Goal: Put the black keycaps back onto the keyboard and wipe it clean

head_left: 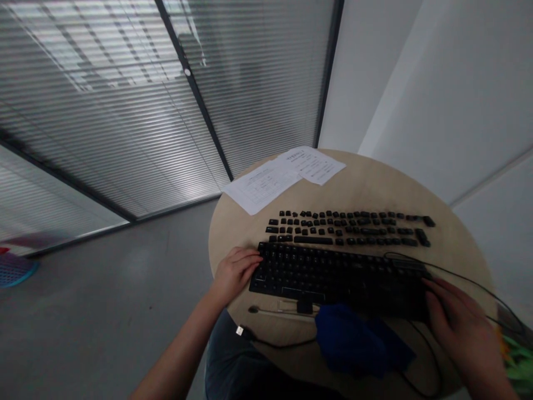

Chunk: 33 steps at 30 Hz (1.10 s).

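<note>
A black keyboard frame (316, 272) lies on the near half of the round table, its left end toward my left hand (236, 271). That hand's fingers are closed together on the frame's left edge. At the opposite end, my right hand (462, 325) grips the right side, thumb and fingers around the edge; this part is dark and blurred. Beyond the keyboard, loose black keycaps (313, 240) are laid out in several rows, a long space bar among them. A blue cloth (352, 339) sits bunched in front of the frame, beside a thin light tool with a black block (304, 306).
The wooden table (375, 178) has a rounded edge. Printed papers (266, 183) lie at its back left. A black cable (462, 273) curves along the right, and a USB plug (244, 332) lies near the front edge. Glass partitions with blinds (266, 100) stand behind. A basket (16, 271) is on the floor.
</note>
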Available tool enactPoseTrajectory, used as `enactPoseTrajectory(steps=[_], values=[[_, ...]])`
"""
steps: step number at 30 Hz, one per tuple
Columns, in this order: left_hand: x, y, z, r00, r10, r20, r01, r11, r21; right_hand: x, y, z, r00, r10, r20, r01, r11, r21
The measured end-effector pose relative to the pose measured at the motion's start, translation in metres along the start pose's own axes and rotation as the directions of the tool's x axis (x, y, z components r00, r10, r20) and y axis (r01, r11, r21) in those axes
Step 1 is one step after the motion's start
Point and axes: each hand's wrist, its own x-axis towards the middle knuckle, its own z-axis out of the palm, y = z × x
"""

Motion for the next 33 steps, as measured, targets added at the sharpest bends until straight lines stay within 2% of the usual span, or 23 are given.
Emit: enactPoseTrajectory(steps=[9, 15, 33], values=[[-0.0047, -0.0023, -0.0005, 0.998, 0.054, -0.009, -0.053, 0.997, 0.05, 0.0036, -0.0074, -0.0044, 0.999, -0.016, -0.031, 0.016, 1.0, -0.009], [-0.0032, -0.0018, -0.0008, 0.999, 0.037, -0.038, -0.034, 0.997, 0.075, 0.0025, -0.0049, -0.0049, 0.999, -0.017, -0.027, 0.017, 1.0, -0.002], [-0.0018, 0.0012, 0.0001, 1.0, 0.019, -0.012, -0.018, 0.998, 0.061, 0.003, -0.0043, -0.0043, 0.999, -0.027, -0.027, 0.027, 1.0, -0.015]])
